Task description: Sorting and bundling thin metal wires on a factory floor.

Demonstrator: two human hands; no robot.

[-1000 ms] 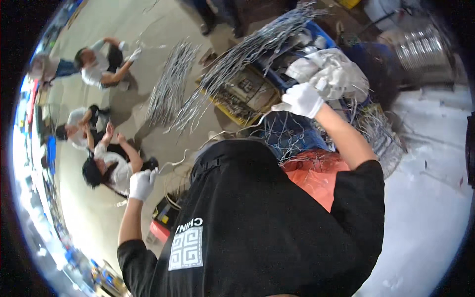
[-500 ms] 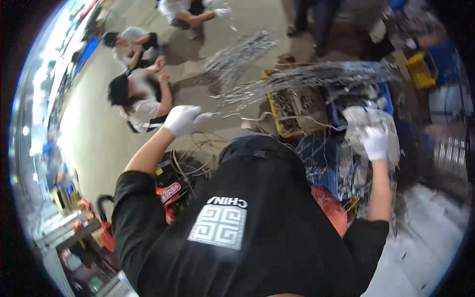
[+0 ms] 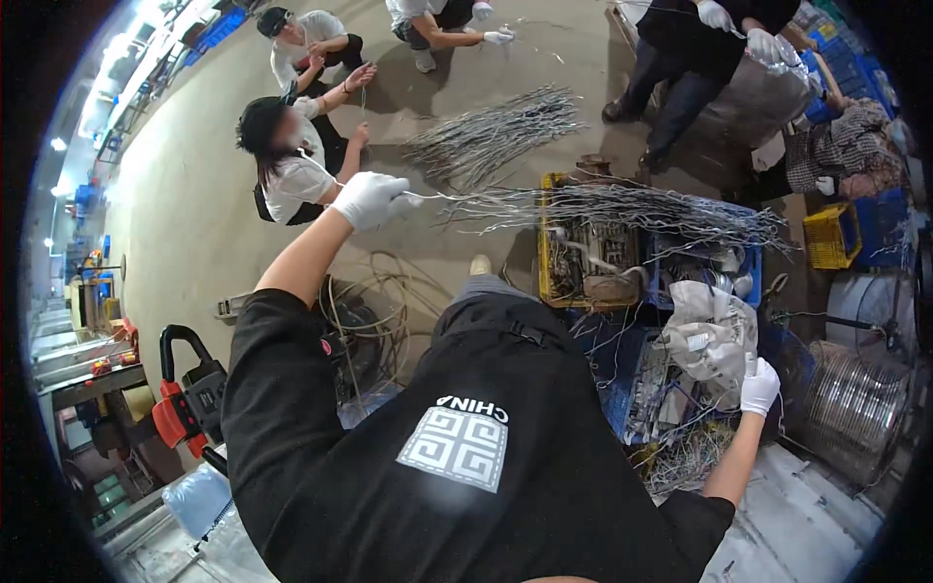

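Note:
My left hand (image 3: 369,201), in a white glove, is closed round the end of a thin silvery wire strand (image 3: 439,196). That strand runs right toward a long bundle of wavy metal wires (image 3: 641,206) lying across two crates. My right hand (image 3: 760,387), also gloved, is at the lower edge of a crumpled whitish cloth bag (image 3: 708,330). Its fingers are curled, with one digit pointing up along the cloth; what they hold, if anything, I cannot make out. Under the bundle stand a yellow crate (image 3: 547,255) with metal parts and a blue crate (image 3: 756,262).
A second wire pile (image 3: 501,131) lies on the floor ahead. Several people crouch beyond; one person in dark trousers (image 3: 671,87) stands at the far right. At left are a coiled cable (image 3: 394,301) and a red-black power tool (image 3: 194,394). A wire spool (image 3: 855,408) stands right.
My right hand has moved down and toward me along the cloth bag. My left hand remains closed near the bundle's left end. The view has shifted, and the pale strand across the yellow crate no longer shows.

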